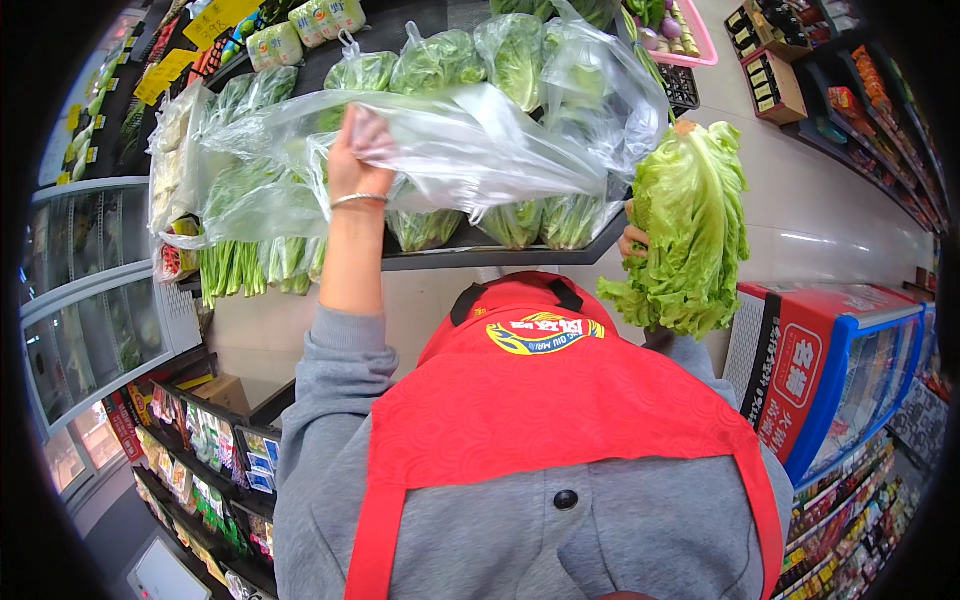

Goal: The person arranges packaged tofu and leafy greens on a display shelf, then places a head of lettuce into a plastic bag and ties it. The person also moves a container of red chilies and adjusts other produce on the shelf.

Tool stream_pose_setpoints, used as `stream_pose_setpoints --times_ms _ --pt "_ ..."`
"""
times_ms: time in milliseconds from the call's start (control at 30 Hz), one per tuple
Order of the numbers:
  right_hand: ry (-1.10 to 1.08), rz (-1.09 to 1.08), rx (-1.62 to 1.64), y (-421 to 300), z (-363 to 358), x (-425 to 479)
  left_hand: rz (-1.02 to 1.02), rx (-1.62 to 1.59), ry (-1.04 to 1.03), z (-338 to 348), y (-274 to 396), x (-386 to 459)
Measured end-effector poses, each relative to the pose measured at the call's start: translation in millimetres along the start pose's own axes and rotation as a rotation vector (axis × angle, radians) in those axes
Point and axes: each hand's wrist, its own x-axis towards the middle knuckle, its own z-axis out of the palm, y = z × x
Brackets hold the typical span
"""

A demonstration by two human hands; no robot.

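My left hand (364,154) grips a large clear plastic bag (487,154), its fingers seen blurred through the film. The bag stretches sideways over the produce display, its right end bunched near the lettuce. On the right, my right hand (634,234) holds a head of green leaf lettuce (691,225) with its pale cut stem upward and its leaves hanging down. Most of that hand is hidden behind the leaves. Beneath the plastic bag sit bagged leafy greens (424,225) along the front of the black display stand (495,257).
Behind the plastic bag is a row of bagged lettuces (510,64). Bundled green stalks (232,266) overhang the stand's front left. A pink basket (705,52) of vegetables stands at the back right. A red chest freezer (799,367) is at my right, a glass-door cooler (90,300) at my left.
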Motion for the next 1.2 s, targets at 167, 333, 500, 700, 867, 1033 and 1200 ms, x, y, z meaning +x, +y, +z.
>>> stream_pose_setpoints --times_ms 167,333,500,700,867,1033,1200 --pt "0.190 -0.086 -0.181 -15 5 3 0.095 1.017 0.138 51 -28 8" --pt "0.136 -0.067 -0.323 -30 55 58 -0.056 1.241 0.025 47 -51 21" --pt "0.092 -0.047 -0.308 -33 78 102 -0.174 1.439 -0.100 57 -75 33" --pt "0.054 -0.051 -0.283 -36 83 129 -0.322 1.504 -0.274 88 -82 26" --pt "0.046 -0.050 -0.272 -33 86 137 -0.489 1.380 -0.311 100 -76 26" --pt "0.034 -0.033 -0.242 -34 79 137 -0.452 1.349 -0.336 78 -58 25" --pt "0.032 -0.065 -0.243 -42 77 125 -0.149 2.531 -0.358 72 -37 5"
